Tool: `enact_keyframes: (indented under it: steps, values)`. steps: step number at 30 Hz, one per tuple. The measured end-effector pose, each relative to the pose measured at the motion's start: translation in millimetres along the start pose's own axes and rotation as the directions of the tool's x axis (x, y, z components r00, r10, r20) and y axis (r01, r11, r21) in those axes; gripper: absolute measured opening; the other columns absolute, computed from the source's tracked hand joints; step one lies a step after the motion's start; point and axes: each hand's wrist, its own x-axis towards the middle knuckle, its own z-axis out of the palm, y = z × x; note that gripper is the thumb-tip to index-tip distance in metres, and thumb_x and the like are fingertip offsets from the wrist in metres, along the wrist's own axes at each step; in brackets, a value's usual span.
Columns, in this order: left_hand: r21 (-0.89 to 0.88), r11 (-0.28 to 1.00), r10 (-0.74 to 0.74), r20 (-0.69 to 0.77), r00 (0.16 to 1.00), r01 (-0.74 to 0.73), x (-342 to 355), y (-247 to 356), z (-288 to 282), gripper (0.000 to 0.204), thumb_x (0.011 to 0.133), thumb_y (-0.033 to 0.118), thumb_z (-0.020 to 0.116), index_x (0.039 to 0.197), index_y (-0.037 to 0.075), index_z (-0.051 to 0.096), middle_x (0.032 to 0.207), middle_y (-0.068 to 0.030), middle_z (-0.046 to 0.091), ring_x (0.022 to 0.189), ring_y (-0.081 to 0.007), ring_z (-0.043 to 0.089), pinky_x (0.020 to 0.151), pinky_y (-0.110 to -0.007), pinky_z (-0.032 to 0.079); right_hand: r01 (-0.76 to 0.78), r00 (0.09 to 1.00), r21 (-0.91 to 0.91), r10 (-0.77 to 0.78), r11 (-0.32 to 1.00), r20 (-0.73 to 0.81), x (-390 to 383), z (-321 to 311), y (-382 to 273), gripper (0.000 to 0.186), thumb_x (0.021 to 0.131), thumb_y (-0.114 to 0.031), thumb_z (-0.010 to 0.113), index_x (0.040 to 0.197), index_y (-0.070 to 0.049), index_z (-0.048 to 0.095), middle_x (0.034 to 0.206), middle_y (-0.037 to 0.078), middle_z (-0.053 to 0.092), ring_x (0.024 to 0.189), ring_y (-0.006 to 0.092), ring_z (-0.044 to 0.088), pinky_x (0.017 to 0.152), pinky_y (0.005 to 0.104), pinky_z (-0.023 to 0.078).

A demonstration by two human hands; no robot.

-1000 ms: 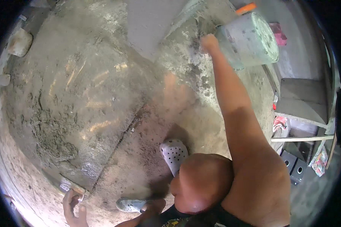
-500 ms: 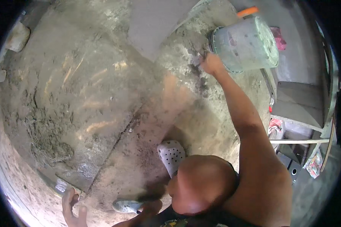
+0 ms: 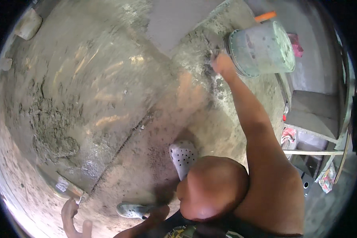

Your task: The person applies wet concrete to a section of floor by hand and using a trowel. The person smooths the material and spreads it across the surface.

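My left hand (image 3: 75,220) is at the lower left, fingers bent with the thumb apart, beside a trowel or float (image 3: 63,185) lying by wet grey mortar (image 3: 53,141). My right hand (image 3: 222,63) is stretched out to a rough, whitish floor patch beside a translucent lidded plastic bucket (image 3: 265,47). Its fingers are closed, blurred around something grey that I cannot make out. My bent bare knee (image 3: 212,184) and grey perforated clogs (image 3: 181,156) are below.
A smoother grey slab (image 3: 172,20) lies at the top centre. Pale blocks (image 3: 29,23) stand at the far left. An orange object (image 3: 265,16) and pink item (image 3: 295,45) are behind the bucket. Concrete ledges (image 3: 311,109), boards and cloths line the right side.
My right hand has moved down and slightly right along the floor beside the bucket. My left hand stays by the trowel. The view has shifted a little.
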Motion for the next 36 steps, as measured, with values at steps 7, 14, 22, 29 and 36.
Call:
enact_keyframes:
  steps: [7, 14, 22, 29, 36]
  values:
    - [-0.015, 0.999, 0.033, -0.008, 0.999, -0.033, -8, 3, -7, 0.051, 0.093, 0.016, 0.068, 0.137, -0.006, 0.054, 0.137, -0.0204, 0.057, 0.119, -0.0331, 0.058, 0.103, -0.043, 0.046, -0.08, 0.969, 0.34, 0.154, 0.937, -0.195, -69, 15, 16, 0.041, 0.099, -0.038, 0.053, 0.102, 0.001, 0.064, 0.091, 0.023, 0.07, 0.086, 0.0407, 0.068, 0.072, 0.0486, 0.053]
    - [-0.013, 0.999, 0.045, -0.036, 0.998, -0.046, -17, -2, -14, 0.051, 0.094, 0.019, 0.067, 0.137, -0.006, 0.054, 0.138, -0.0209, 0.057, 0.119, -0.0341, 0.058, 0.104, -0.043, 0.046, -0.616, 0.676, 0.776, 0.414, -0.135, 0.61, -176, 16, -35, 0.024, 0.101, -0.03, 0.052, 0.09, -0.01, 0.06, 0.064, 0.001, 0.052, 0.047, 0.0152, 0.046, 0.038, 0.0314, 0.033]
    - [0.02, 0.997, 0.076, -0.021, 0.997, -0.076, -18, -9, -15, 0.05, 0.094, 0.017, 0.068, 0.137, -0.006, 0.054, 0.138, -0.0211, 0.057, 0.12, -0.0344, 0.058, 0.103, -0.044, 0.047, -0.561, 0.799, 0.817, 0.17, -0.134, 0.577, -133, 30, -24, 0.025, 0.103, -0.031, 0.048, 0.085, -0.014, 0.052, 0.066, 0.0, 0.044, 0.049, 0.0137, 0.041, 0.04, 0.0303, 0.032]
    - [0.053, 0.999, -0.018, 0.116, 0.993, 0.012, -24, -36, -24, 0.085, 0.089, 0.06, 0.064, 0.147, 0.001, 0.044, 0.145, -0.0238, 0.046, 0.126, -0.0362, 0.052, 0.101, -0.047, 0.044, -0.553, 0.814, 0.79, 0.028, -0.265, 0.58, -65, -2, -114, 0.022, 0.104, -0.024, 0.042, 0.087, -0.015, 0.051, 0.067, -0.001, 0.045, 0.05, 0.0119, 0.039, 0.043, 0.0296, 0.031]
    - [0.047, 0.994, 0.104, -0.01, 0.995, -0.103, -23, -5, -14, 0.052, 0.094, 0.02, 0.068, 0.137, -0.005, 0.054, 0.139, -0.0222, 0.056, 0.121, -0.0355, 0.058, 0.104, -0.045, 0.046, -0.47, 0.81, 0.631, -0.017, -0.618, 0.587, -28, -6, -165, 0.024, 0.102, -0.026, 0.045, 0.08, -0.017, 0.045, 0.061, -0.002, 0.043, 0.047, 0.0138, 0.039, 0.041, 0.0293, 0.027]
